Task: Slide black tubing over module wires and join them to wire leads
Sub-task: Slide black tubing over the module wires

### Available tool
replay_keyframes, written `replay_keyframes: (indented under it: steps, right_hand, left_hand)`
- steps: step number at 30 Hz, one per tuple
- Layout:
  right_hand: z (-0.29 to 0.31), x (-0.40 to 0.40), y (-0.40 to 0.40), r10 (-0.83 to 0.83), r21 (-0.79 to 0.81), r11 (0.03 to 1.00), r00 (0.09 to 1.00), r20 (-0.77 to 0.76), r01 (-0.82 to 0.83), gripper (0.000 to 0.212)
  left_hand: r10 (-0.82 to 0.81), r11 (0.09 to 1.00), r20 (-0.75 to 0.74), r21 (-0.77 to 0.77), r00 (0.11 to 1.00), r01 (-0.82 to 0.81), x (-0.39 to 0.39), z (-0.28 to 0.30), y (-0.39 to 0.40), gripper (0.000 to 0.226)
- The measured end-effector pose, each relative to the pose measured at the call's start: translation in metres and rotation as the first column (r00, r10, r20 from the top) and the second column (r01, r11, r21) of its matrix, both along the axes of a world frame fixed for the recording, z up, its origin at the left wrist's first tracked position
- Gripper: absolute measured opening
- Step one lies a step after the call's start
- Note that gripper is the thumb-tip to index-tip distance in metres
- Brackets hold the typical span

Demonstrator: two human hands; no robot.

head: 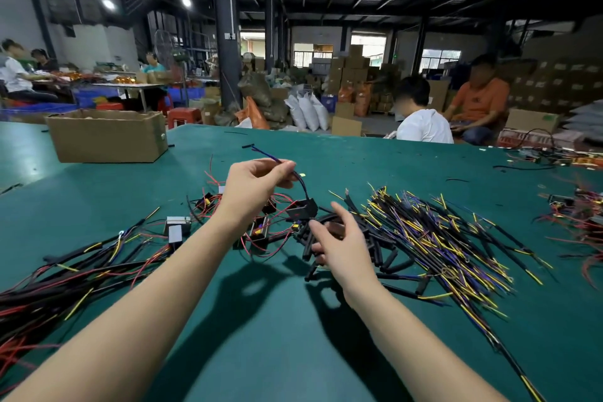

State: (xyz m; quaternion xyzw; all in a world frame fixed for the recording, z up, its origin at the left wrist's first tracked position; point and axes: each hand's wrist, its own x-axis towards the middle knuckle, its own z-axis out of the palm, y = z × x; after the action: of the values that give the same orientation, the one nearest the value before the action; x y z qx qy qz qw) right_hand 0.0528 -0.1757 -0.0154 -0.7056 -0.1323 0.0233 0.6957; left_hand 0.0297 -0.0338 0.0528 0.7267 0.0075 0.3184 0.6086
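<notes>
Left hand (253, 188) pinches the purple wires, small black box module (301, 208) dangling above the green table mat (261, 336). Right hand (339, 245) hovers, fingers spread, over short black tubing pieces (394, 263); bare mat lies toward the near edge.

table (261, 320): teal green
module (301, 208): black
wire leads (434, 238): yellow, purple, 3 o'clock
tubing (326, 243): black
box (107, 135): brown, 10 o'clock

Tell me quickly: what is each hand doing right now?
Left hand: pinches the module wires, the black module hanging below.
Right hand: open, fingers spread over the black tubing pieces, holding nothing.
</notes>
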Motion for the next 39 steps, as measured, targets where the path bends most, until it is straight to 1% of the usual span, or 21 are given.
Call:
replay_keyframes:
  steps: [2,4,6,7,10,13,15,17,19,20,22,23,24,25,27,29,30,32,34,36,39]
  right_hand:
    - [0.006,0.002,0.005,0.072,-0.024,0.997,0.997,0.021,-0.071,0.04]
    - [0.011,0.003,0.01,0.1,-0.015,0.995,0.992,0.081,-0.1,0.021]
    - [0.017,0.004,0.013,0.055,0.055,0.997,0.994,0.097,-0.061,0.005]
    - [0.02,0.005,0.013,0.031,0.125,0.991,0.998,0.058,-0.038,0.002]
    - [0.023,0.005,0.007,0.001,0.368,0.929,0.993,-0.122,0.044,0.009]
    - [0.015,0.002,-0.002,0.034,0.415,0.909,0.982,-0.184,0.046,0.01]
    - [0.01,-0.001,-0.008,0.059,0.423,0.906,0.982,-0.182,0.023,0.008]
    - [0.008,-0.004,-0.012,0.094,0.422,0.907,0.983,-0.157,-0.02,0.006]
    - [0.007,-0.007,-0.016,0.14,0.392,0.916,0.984,-0.108,-0.087,0.005]
    - [0.005,-0.009,-0.018,0.156,0.346,0.93,0.985,-0.071,-0.123,0.007]
    - [0.002,-0.012,-0.024,0.169,0.186,0.967,0.985,0.045,-0.174,0.015]
    - [0.001,-0.014,-0.027,0.179,0.098,0.977,0.977,0.118,-0.191,0.019]
    - [0.0,-0.016,-0.029,0.195,0.014,0.98,0.963,0.186,-0.201,0.023]
    - [-0.001,-0.018,-0.031,0.21,-0.066,0.978,0.949,0.235,-0.2,0.028]
    - [-0.002,-0.021,-0.037,0.232,-0.232,0.958,0.931,0.281,-0.169,0.033]
    - [-0.003,-0.021,-0.043,0.28,-0.352,0.92,0.919,0.278,-0.174,0.04]
    - [-0.003,-0.021,-0.046,0.3,-0.377,0.908,0.911,0.282,-0.182,0.043]
    - [-0.002,-0.022,-0.052,0.256,-0.324,0.935,0.907,0.333,-0.144,0.044]
    - [0.002,-0.023,-0.056,0.122,-0.157,0.985,0.922,0.367,-0.068,0.039]
    - [0.008,-0.023,-0.059,0.044,-0.04,0.999,0.929,0.367,-0.032,0.035]
    - [0.016,-0.024,-0.058,0.085,-0.06,0.996,0.929,0.36,-0.067,0.038]
  left_hand:
    - [-0.051,0.997,-0.049,-0.069,0.997,0.048,-0.003,0.001,-0.001,0.009]
    - [-0.134,0.979,-0.091,-0.168,0.987,0.118,-0.005,0.002,-0.001,0.009]
    - [-0.182,0.962,-0.115,-0.227,0.977,0.153,-0.008,0.0,0.002,0.008]
    - [-0.18,0.961,-0.131,-0.233,0.975,0.146,-0.01,-0.001,0.005,0.01]
    - [-0.089,0.989,-0.249,-0.139,0.964,0.056,-0.014,-0.017,0.016,0.022]
    - [-0.033,0.996,-0.371,-0.089,0.928,0.0,-0.016,-0.037,0.02,0.02]
    - [-0.048,0.984,-0.397,-0.176,0.917,-0.025,-0.015,-0.042,0.018,0.013]
    - [-0.101,0.951,-0.394,-0.307,0.913,-0.028,-0.009,-0.041,0.013,0.014]
    - [-0.173,0.901,-0.388,-0.434,0.905,-0.014,-0.001,-0.039,0.005,0.026]
    - [-0.22,0.858,-0.367,-0.513,0.904,0.001,0.001,-0.038,-0.001,0.03]
    - [-0.286,0.761,-0.286,-0.647,0.915,0.036,0.005,-0.033,-0.008,0.032]
    - [-0.288,0.728,-0.237,-0.684,0.928,0.051,0.008,-0.031,-0.01,0.029]
    - [-0.273,0.718,-0.194,-0.693,0.942,0.065,0.009,-0.029,-0.011,0.024]
    - [-0.249,0.735,-0.163,-0.674,0.955,0.076,0.011,-0.027,-0.011,0.022]
    - [-0.205,0.818,-0.132,-0.567,0.97,0.096,0.012,-0.022,-0.014,0.029]
    - [-0.231,0.895,-0.079,-0.409,0.97,0.18,0.008,-0.014,-0.019,0.03]
    - [-0.255,0.924,-0.058,-0.31,0.965,0.225,0.004,-0.01,-0.021,0.028]
    - [-0.282,0.958,-0.068,-0.075,0.957,0.277,-0.004,-0.003,-0.026,0.023]
    - [-0.287,0.946,-0.134,0.119,0.949,0.303,-0.012,0.001,-0.032,0.014]
    - [-0.299,0.925,-0.178,0.188,0.938,0.33,-0.019,0.003,-0.037,0.011]
    - [-0.336,0.921,-0.134,0.16,0.932,0.355,-0.029,0.005,-0.044,0.006]
